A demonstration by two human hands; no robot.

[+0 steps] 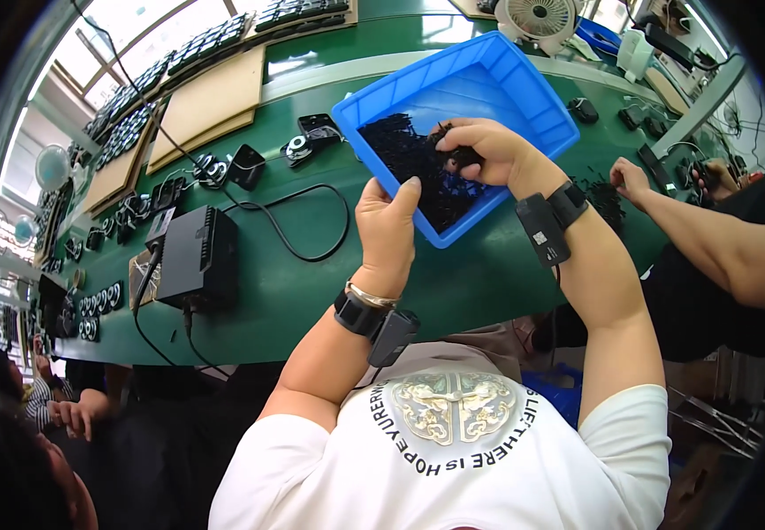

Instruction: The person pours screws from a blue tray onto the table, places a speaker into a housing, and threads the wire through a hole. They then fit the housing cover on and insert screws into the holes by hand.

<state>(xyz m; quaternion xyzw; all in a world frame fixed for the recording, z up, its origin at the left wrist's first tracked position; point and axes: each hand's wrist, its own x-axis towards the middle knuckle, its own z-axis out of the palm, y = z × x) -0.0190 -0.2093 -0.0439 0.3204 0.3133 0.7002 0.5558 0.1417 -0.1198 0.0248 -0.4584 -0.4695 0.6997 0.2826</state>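
Observation:
A blue plastic tray [497, 75] is tilted above the green bench, with a heap of small black parts [418, 163] in its lower corner. My left hand [387, 234] grips the tray's near rim, thumb up against the edge. My right hand [479, 152] reaches into the tray, its fingers closed on a clump of the black parts. Both wrists carry black bands with small devices.
A black box [197, 256] with cables sits on the green bench [312, 283] at the left. Small black devices and wooden boards [214, 97] lie further back. A white fan [537, 19] stands behind the tray. Another person's hand [631, 179] works over black parts at the right.

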